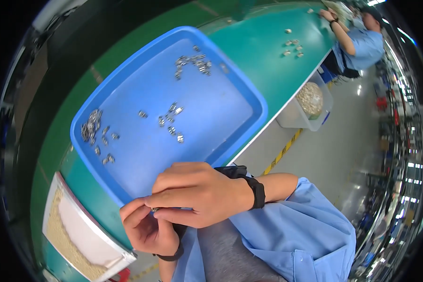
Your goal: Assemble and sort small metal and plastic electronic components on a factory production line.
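Observation:
My left hand [145,231] and my right hand [192,192] meet over the near edge of a blue plastic tray [131,89]. Between their fingertips is a small metal part [154,209], mostly covered by the fingers, so its exact kind does not show. Both hands pinch at it, thumbs against forefingers. Inside the tray lie small shiny metal fittings: a dense heap [92,126] at the left wall, a loose group [170,117] in the middle and another cluster [195,62] toward the far side.
At the lower left stands a white tray [91,225] holding many small beige pieces. Several small pieces [293,42] lie on the green table [254,44] farther off. A clear bin [291,115] with a filled bag is on the floor to the right. Another person [359,44] works at the far end.

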Tool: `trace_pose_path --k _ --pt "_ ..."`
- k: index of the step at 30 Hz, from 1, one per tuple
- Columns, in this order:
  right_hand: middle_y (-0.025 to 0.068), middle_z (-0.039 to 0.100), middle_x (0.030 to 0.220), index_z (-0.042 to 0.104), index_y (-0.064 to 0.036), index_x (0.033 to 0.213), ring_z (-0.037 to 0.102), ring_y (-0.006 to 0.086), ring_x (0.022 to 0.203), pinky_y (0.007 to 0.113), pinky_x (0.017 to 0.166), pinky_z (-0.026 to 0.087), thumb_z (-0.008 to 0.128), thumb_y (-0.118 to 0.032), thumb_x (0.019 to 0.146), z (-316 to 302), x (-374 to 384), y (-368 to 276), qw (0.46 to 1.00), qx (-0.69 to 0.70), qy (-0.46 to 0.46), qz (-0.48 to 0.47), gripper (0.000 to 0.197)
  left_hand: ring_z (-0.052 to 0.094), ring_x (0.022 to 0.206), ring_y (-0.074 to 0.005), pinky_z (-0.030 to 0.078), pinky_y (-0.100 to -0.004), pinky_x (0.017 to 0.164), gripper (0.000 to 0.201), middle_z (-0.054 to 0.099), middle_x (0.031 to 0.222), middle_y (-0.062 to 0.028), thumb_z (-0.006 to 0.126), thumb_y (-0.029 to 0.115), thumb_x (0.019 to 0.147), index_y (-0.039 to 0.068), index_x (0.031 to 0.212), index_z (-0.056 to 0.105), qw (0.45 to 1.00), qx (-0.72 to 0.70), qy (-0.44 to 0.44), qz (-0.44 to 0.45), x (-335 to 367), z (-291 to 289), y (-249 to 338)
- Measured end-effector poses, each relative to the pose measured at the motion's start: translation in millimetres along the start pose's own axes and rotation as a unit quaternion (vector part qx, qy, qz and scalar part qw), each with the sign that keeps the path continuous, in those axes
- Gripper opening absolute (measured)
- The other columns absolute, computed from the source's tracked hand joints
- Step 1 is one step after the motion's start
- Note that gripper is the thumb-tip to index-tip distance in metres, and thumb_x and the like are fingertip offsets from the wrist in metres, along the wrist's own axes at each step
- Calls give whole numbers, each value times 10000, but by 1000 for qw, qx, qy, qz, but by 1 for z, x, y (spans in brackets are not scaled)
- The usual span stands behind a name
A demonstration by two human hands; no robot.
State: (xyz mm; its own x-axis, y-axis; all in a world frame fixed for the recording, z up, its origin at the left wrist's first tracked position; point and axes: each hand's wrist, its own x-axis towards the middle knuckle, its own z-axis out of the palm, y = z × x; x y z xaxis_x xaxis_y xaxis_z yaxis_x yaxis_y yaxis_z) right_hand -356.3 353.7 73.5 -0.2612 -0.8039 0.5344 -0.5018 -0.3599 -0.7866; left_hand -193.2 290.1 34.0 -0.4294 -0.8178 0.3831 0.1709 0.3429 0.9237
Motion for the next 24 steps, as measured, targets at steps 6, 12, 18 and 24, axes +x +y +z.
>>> trace_pose_path --k 6,12,18,24 --pt "101 739 947 763 -40 1039 690 207 811 321 702 542 789 -38 859 -114 -11 35 989 -121 82 35 182 649 955 -286 542 -366 858 391 593 1222 -227 717 3 880 -58 1243 587 998 -28 -57 6 21 36 10" --pt "69 768 906 754 5 1068 704 125 806 277 739 551 739 -169 937 -383 -66 118 834 -392 286 264 218 642 975 -260 528 -377 903 318 586 1215 -202 611 17 948 -65 1253 578 986 44 -153 -45 17 12 -3" --pt "101 773 879 758 1 1056 722 141 803 297 747 562 775 -228 880 -519 -125 237 703 -488 312 412 289 642 953 -237 525 -368 896 278 587 1204 -185 596 61 982 -56 1235 587 984 89 -111 -110 14 11 -12" --pt "98 766 905 756 -1 1032 711 170 847 320 778 552 793 -276 837 -545 -134 276 717 -513 232 411 339 646 942 -231 526 -365 884 257 597 1186 -176 611 89 993 -52 1208 603 982 116 -103 -108 21 22 -6"
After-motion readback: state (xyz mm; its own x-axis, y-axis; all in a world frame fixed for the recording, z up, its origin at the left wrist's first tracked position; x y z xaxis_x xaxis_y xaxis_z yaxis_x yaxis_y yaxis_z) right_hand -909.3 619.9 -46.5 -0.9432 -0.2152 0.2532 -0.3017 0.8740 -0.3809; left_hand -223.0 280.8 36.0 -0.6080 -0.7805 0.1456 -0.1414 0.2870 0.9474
